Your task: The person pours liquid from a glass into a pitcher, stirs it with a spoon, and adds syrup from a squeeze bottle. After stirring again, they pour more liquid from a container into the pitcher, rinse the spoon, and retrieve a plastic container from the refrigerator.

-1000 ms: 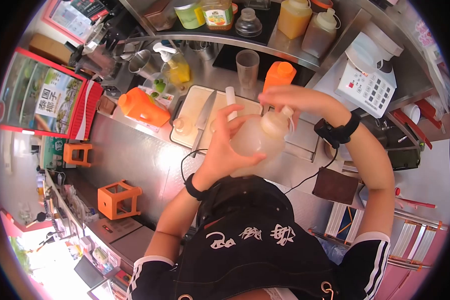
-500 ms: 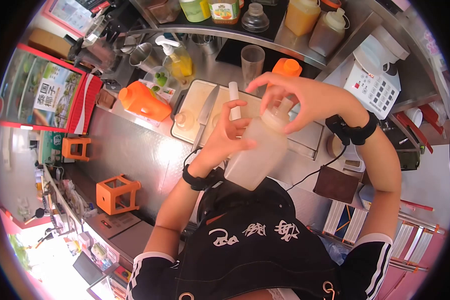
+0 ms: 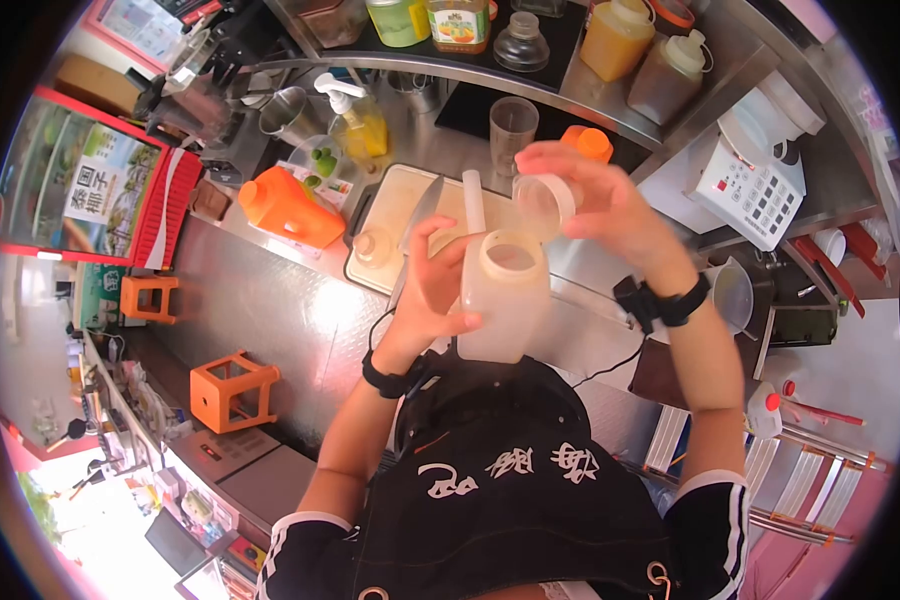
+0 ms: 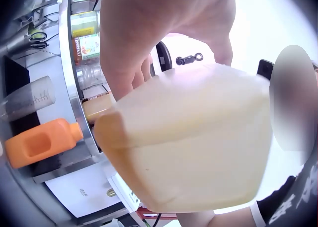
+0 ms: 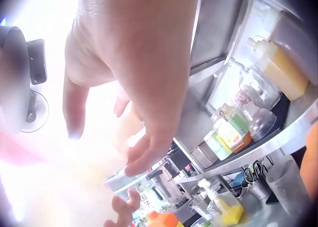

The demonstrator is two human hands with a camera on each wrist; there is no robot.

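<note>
A translucent square bottle (image 3: 505, 310) stands nearly upright before the apron in the head view, its round mouth uncovered. My left hand (image 3: 430, 295) grips its side; in the left wrist view the hand (image 4: 164, 28) is behind the large, pale bottle (image 4: 194, 152). Up and right of the mouth, my right hand (image 3: 615, 215) pinches a translucent round cap (image 3: 545, 206), apart from the bottle. The right wrist view shows my right hand (image 5: 134, 63) with bent fingers; glare hides the cap there.
Behind the hands lie a cutting board (image 3: 395, 205), a knife (image 3: 427, 210) and a white tube (image 3: 472, 200). An orange jug (image 3: 290, 207) is at left, a clear cup (image 3: 513, 130) at the back, a white keypad machine (image 3: 750, 185) at right.
My right hand has lifted the cap off the bottle's mouth and moved it up. The bottle, tilted before, is now more upright in my left hand.
</note>
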